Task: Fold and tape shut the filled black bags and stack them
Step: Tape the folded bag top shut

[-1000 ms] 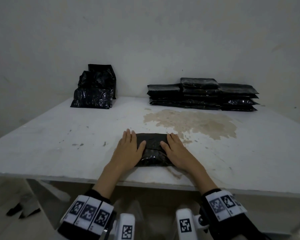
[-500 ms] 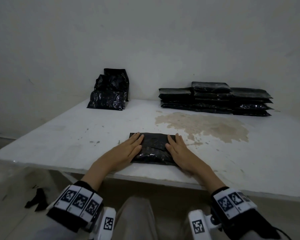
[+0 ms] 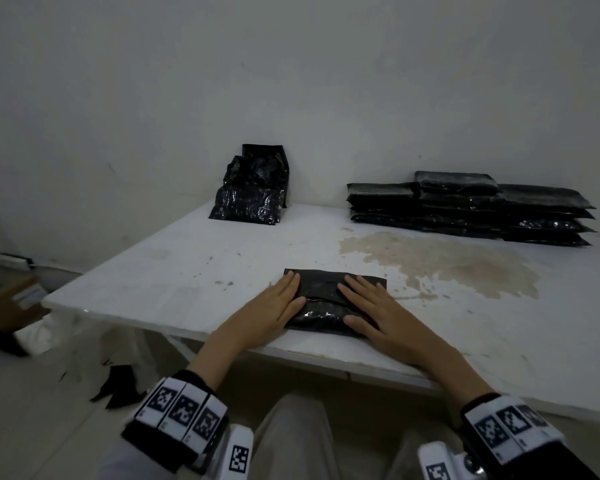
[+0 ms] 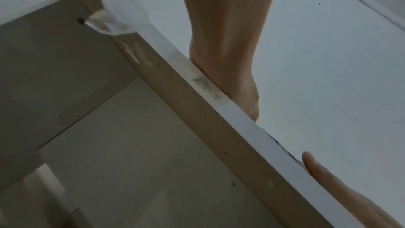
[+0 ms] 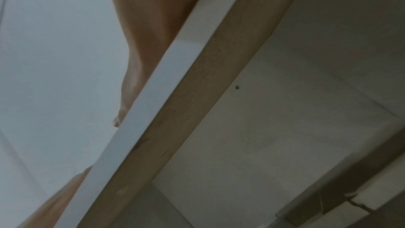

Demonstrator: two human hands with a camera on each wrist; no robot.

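While both press flat, folded black bag (image 3: 326, 299) between left hand (image 3: 274, 308), right hand (image 3: 378, 315).

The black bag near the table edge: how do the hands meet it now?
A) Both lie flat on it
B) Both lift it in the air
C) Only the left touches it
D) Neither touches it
A: the left hand and right hand press flat on the black bag, which lies on the table.

Room: plain whitish wall (image 3: 291, 81), scuffed, dim even light. Desk (image 3: 187, 271): white top, speckled, with a large brownish stain (image 3: 447, 265) at right of centre; unpainted wood frame (image 4: 197, 127) beneath. Floor (image 3: 32, 427): pale, black scraps (image 3: 118, 386) lying near left.
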